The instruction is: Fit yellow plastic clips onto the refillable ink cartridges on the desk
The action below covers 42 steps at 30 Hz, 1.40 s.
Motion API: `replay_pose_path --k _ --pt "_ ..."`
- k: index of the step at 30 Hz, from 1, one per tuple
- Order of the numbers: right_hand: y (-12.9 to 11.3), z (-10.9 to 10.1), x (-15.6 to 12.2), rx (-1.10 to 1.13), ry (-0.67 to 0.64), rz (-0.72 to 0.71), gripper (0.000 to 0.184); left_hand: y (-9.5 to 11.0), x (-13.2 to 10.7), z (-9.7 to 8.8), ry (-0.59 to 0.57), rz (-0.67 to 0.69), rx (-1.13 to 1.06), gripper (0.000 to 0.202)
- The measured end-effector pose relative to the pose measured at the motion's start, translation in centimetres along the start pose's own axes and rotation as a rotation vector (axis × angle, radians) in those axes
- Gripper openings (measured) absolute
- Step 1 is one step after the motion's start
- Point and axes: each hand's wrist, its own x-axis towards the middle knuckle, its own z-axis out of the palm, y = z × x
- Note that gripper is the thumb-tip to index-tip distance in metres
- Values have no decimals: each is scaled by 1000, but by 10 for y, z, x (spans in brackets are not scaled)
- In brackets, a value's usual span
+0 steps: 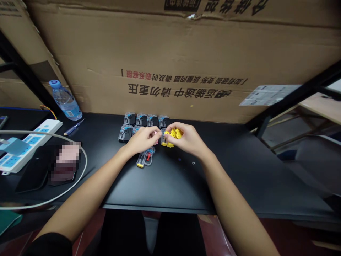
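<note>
Both hands meet over the black tabletop (239, 170) near its far edge. The right hand (186, 139) is curled around a cluster of small yellow plastic parts (173, 134), thumb and fingers closed on it, with the parts showing at about 9 o'clock from the palm. The left hand (144, 139) is pinched shut, its fingertips touching the yellow cluster from the left; whether it holds a piece of its own is hidden by the knuckles.

Judging by this, the step in hand looks like fitting or seating a yellow piece into a small clear housing, held between both hands. The next move would call for a fine pinch and steady alignment, the right hand bracing while the left presses or turns.

At 6 o'clock from the left hand, touching the table, lies a small clear plastic piece with red and yellow inserts (145, 159). At 12 o'clock from the hands sit two rows of small clear-and-black plastic units (141, 122), close together, against the big brown cardboard box (186, 53).

Off at 9 o'clock: a clear plastic water bottle with a blue cap (65, 100), a blue-handled screwdriver (74, 127), a white power strip with blue sockets (29, 142), a white cable (80, 170) and a dark phone (34, 170).

Hard to tell: the exact shape of the yellow parts, how many there are, and the near row of units behind the fingers
</note>
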Motion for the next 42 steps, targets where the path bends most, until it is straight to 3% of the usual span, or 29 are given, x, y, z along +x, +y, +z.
replay_pose_path --k 3,6,13,20,22,26,29,32,35,38,42 --pt "-6 6 -1 -32 28 -92 17 -3 4 4 -22 -82 -356 35" --pt "-3 8 0 -53 12 -140 16 -4 6 5 -53 -151 -534 39" --pt "0 9 0 -5 -80 -213 13 -6 6 0 -137 -247 -651 38" --pt "2 0 0 1 -42 -121 20 -12 7 -2 -60 -301 -724 36" --pt "5 -2 -2 8 -150 -83 18 -15 9 -2 10 -310 -704 32" --pt "5 4 -6 -32 -534 3 12 -16 11 -4 121 -286 -676 24" --pt "-2 9 -9 -103 -625 52 16 -15 12 -5 137 -279 -666 20" --pt "-10 6 -11 -121 -573 112 26 -13 11 -4 138 -275 -656 19" --pt "-13 -3 -11 -33 -516 263 34 -11 10 -4 134 -279 -650 19" --pt "-13 -8 -7 123 -297 309 40 -8 9 -4 118 -293 -635 20" --pt "-13 2 1 366 -19 298 37 -4 7 -1 73 -330 -641 26"
